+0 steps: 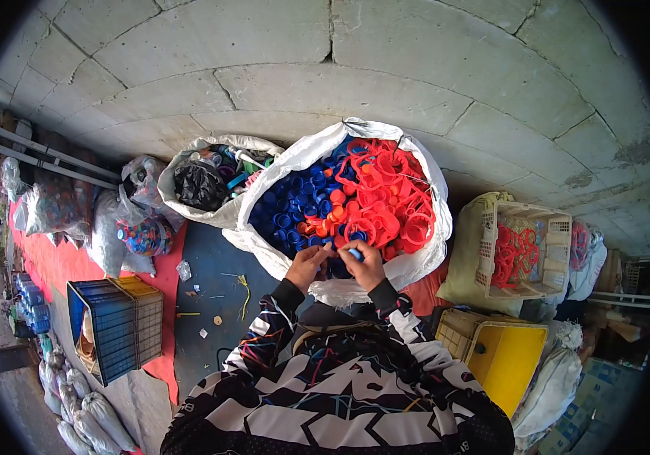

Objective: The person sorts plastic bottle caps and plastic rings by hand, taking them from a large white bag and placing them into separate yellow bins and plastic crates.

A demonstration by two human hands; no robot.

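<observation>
Head view showed both hands meeting at the near rim of a big white sack (279,163). The right hand (366,264) had its fingers curled shut around a small blue cap (356,255), which peeked out at the fingertips at about eleven o'clock from the palm. The left hand (308,263) sat just beside it at nine o'clock, its fingers bent toward the same cap; whether they actually pinched it could not be told. Straight ahead of both hands, at twelve o'clock, the sack held a heap of blue caps (294,205) on the left side and red plastic rings (385,189) on the right, with orange caps (321,225) between them, touching the fingertips' edge of the pile. At ten o'clock stood a smaller white bag (188,201) of mixed scraps. At eight o'clock lay a blue crate (116,322), at four o'clock a yellow bin (503,356), and at three o'clock a cream basket (552,258) with more red rings.
</observation>
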